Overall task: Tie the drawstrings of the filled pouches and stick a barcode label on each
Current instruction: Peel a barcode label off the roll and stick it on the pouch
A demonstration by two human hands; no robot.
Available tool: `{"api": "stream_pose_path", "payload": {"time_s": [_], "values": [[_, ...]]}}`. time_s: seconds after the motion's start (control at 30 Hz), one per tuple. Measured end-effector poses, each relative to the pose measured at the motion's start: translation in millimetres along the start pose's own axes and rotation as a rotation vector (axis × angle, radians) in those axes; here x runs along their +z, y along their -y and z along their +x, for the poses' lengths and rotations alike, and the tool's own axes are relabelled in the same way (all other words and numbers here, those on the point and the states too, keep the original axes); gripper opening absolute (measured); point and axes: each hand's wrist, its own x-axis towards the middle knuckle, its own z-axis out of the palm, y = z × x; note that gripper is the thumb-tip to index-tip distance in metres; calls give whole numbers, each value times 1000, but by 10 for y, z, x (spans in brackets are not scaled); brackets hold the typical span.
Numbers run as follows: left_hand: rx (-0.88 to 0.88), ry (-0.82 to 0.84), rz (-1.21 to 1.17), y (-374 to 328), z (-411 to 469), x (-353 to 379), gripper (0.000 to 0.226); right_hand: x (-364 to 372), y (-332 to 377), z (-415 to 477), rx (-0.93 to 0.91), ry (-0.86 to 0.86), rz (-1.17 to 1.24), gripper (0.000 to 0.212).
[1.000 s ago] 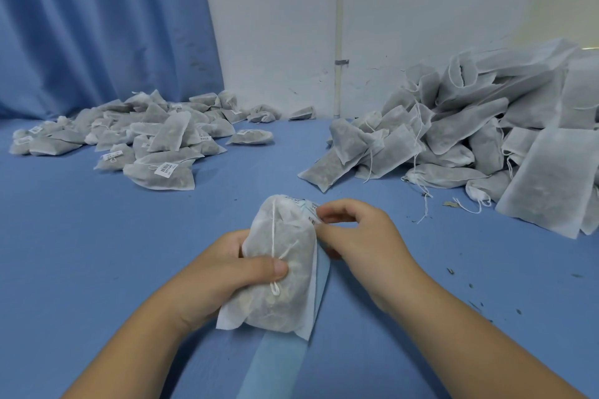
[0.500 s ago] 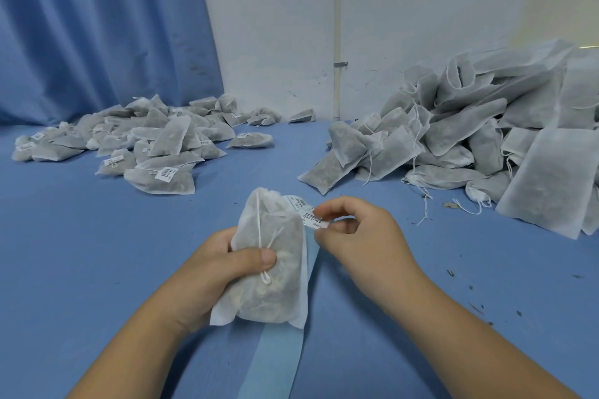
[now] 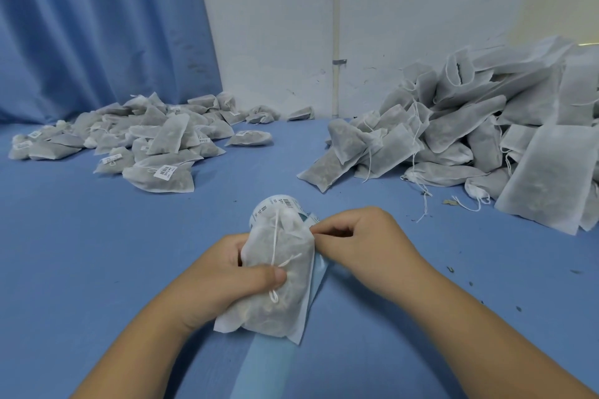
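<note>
My left hand grips a filled white pouch upright over the blue table, its thumb across the front on the tied drawstring. A roll of barcode labels shows just behind the pouch's top, and its pale blue liner strip trails toward me under the pouch. My right hand has curled fingers and pinches a small barcode label against the pouch's upper right edge; most of the label is hidden by the fingertips.
A pile of tied, labelled pouches lies at the far left. A bigger heap of filled pouches with loose strings fills the far right. A blue curtain and a white wall close the back. Crumbs dot the table on the right.
My right hand lifted a label off the strip, then brought it in to the pouch's upper right edge. The label roll now shows above the pouch.
</note>
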Motion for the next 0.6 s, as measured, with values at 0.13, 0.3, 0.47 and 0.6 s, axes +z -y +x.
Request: {"api": "stream_pose_path", "payload": {"time_s": [0.13,0.3,0.47,0.6], "values": [[2,-1,29,10,8,6,21,-24,15,7,91,106,123,22],[-3,11,34,5,23,22,19,-51,8,22,88,146,46,16],[-22,-4,46,36,42,17,42,-58,12,15,-77,107,-220,19],[-40,11,35,24,42,25,38,-63,-9,14,-135,102,-279,24]]}}
